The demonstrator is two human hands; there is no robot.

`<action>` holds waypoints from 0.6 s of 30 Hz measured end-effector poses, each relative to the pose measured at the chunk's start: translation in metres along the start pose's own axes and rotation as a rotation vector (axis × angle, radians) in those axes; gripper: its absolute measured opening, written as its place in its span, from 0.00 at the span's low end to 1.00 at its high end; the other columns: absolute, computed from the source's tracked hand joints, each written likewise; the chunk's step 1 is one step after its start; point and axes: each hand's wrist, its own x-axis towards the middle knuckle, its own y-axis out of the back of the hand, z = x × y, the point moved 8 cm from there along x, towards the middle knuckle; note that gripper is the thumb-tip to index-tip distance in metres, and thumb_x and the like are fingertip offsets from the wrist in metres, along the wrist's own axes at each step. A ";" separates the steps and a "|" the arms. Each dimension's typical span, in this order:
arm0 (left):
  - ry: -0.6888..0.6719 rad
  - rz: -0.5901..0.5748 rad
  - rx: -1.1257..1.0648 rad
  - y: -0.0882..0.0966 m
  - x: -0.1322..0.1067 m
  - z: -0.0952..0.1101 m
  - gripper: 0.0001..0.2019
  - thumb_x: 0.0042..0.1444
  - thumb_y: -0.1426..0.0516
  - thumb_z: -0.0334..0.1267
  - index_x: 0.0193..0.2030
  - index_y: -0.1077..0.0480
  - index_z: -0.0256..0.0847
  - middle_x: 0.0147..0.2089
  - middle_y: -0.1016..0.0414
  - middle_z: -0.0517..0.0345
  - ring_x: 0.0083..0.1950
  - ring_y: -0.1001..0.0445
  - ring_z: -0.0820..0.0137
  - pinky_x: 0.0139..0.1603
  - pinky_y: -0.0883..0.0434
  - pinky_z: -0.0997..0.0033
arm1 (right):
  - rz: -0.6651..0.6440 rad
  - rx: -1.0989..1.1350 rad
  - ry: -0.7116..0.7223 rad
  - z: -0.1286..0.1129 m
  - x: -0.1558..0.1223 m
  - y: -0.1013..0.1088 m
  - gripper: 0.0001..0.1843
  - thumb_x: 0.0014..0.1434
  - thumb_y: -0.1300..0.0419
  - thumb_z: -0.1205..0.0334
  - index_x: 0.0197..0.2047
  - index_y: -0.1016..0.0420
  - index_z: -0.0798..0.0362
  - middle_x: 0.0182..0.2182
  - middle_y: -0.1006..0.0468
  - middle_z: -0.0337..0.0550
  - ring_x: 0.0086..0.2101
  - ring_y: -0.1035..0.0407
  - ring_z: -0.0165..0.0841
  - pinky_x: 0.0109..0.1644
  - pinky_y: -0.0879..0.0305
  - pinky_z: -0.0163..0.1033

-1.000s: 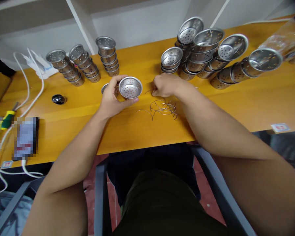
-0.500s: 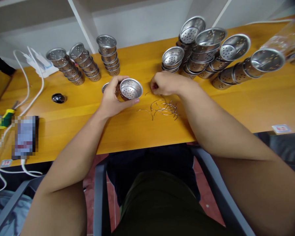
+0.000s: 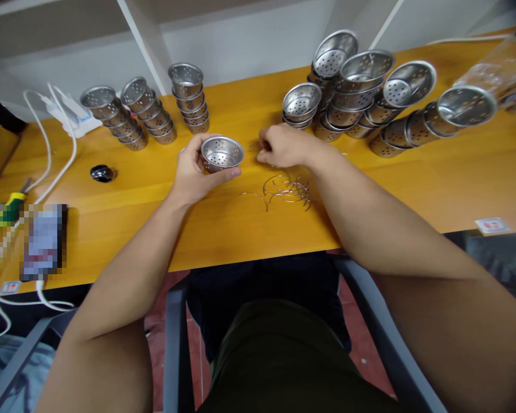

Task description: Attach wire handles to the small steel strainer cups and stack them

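Note:
My left hand (image 3: pixel 193 172) is wrapped around a small perforated metal strainer cup (image 3: pixel 222 154), its open mouth tilted up toward me. The thumb lies along the cup's near side. To the right, my right hand (image 3: pixel 284 146) is just above the table, fingers curled in a pinch. Whatever is between those fingertips is blurred and too small to make out. Below it lies a loose pile of thin curved metal wires (image 3: pixel 287 189), with one wire (image 3: pixel 254 195) set apart on the left.
Stacks of perforated cups stand at the back left (image 3: pixel 191 97) and back right (image 3: pixel 361 97). A shiny black round object (image 3: pixel 102 173), a phone (image 3: pixel 45 241), white cables (image 3: pixel 74 143) and a green-yellow screwdriver (image 3: pixel 12 207) are on the left. A clear plastic bag (image 3: pixel 496 71) lies far right.
The cup in my left hand has shifted slightly left and tilted. My right hand has moved a little left, its fingertips now further out. A wire end near its fingertips is no longer visible there.

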 end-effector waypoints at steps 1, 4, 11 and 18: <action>-0.005 0.008 0.004 0.001 0.000 -0.002 0.49 0.53 0.13 0.72 0.70 0.23 0.49 0.60 0.13 0.51 0.63 0.07 0.51 0.67 0.06 0.46 | 0.083 0.119 0.035 0.006 0.002 0.002 0.04 0.73 0.28 0.61 0.47 0.12 0.52 0.45 0.05 0.58 0.43 0.13 0.47 0.47 0.22 0.50; 0.015 0.020 0.025 0.003 -0.001 -0.009 0.48 0.52 0.11 0.68 0.68 0.23 0.47 0.60 0.14 0.51 0.62 0.07 0.52 0.67 0.05 0.45 | 0.251 0.615 0.190 0.017 0.006 0.001 0.12 0.69 0.21 0.54 0.45 0.17 0.47 0.34 0.12 0.44 0.33 0.22 0.34 0.38 0.26 0.44; 0.078 0.016 -0.007 0.000 -0.001 -0.021 0.46 0.54 0.12 0.67 0.68 0.22 0.48 0.60 0.14 0.49 0.63 0.08 0.49 0.68 0.06 0.38 | 0.478 1.056 0.332 0.000 -0.009 0.017 0.27 0.75 0.20 0.29 0.50 0.14 0.45 0.38 0.11 0.44 0.26 0.25 0.31 0.28 0.29 0.42; 0.083 -0.024 -0.044 -0.001 -0.002 -0.012 0.50 0.49 0.11 0.72 0.68 0.20 0.47 0.60 0.14 0.49 0.65 0.09 0.48 0.70 0.07 0.40 | 0.507 0.881 0.302 -0.031 -0.022 0.011 0.26 0.84 0.28 0.30 0.54 0.11 0.46 0.46 0.08 0.49 0.43 0.15 0.43 0.46 0.14 0.47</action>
